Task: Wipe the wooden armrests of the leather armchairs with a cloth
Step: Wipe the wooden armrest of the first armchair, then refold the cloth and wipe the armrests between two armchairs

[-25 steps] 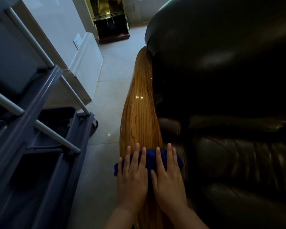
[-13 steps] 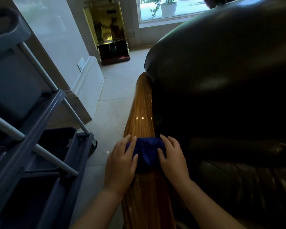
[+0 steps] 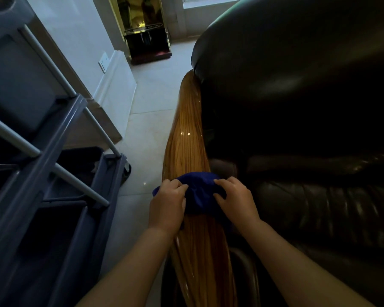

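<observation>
Fingers now curled, both hands (image 3: 167,203) (image 3: 235,199) grip bunched blue cloth (image 3: 198,191) (glossy wooden armrest (image 3: 187,138))

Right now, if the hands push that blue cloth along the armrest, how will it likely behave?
The cloth is bunched and creased under both hands, so it is probably soft and floppy and would wad up rather than stay flat. The armrest shows glossy highlights, so the cloth likely glides easily. Its crown is rounded, so the cloth may slip sideways.

No legible text was found; lettering on the cabinet (image 3: 145,29) band was too blurred to read.
</observation>
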Demonstrator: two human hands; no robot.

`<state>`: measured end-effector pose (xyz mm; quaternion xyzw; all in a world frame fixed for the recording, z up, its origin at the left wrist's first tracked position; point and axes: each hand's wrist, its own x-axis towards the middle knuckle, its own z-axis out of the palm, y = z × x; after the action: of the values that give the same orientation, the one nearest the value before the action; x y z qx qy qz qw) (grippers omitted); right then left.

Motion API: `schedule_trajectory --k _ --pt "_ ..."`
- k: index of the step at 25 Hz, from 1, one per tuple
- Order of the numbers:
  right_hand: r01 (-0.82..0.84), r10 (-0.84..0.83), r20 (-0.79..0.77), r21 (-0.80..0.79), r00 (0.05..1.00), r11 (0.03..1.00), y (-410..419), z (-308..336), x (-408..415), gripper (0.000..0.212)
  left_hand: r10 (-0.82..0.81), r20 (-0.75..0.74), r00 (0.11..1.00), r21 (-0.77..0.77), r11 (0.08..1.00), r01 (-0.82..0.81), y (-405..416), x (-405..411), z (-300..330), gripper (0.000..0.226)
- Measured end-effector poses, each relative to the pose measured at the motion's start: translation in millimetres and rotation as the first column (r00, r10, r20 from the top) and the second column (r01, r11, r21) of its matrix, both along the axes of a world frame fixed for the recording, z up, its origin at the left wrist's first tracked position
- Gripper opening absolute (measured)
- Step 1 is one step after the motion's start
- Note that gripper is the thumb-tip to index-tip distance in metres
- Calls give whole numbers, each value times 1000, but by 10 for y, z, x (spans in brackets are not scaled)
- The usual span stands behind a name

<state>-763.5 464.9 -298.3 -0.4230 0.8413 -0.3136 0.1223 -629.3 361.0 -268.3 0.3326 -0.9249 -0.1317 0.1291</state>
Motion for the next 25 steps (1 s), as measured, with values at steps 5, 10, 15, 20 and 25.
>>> schedule_trajectory --k 5,10,15,20,25 --pt "-64 63 28 12 998 998 315 -9 155 20 5 30 1000 98 995 -8 296 239 -21 23" --pt "-239 215 126 226 968 944 522 296 249 15 -88 308 947 389 920 -41 399 359 233 19" --pt "-268 204 214 332 955 905 755 803 372 20 -122 388 914 464 882 -79 500 473 734 25" --pt "-136 121 84 203 989 970 925 1745 247 23 26 210 977 382 918 -106 620 356 1733 20" --pt "-9 9 -6 30 1000 1000 1119 2922 -95 27 21 -7 1000 316 949 -18 766 37 2864 17"
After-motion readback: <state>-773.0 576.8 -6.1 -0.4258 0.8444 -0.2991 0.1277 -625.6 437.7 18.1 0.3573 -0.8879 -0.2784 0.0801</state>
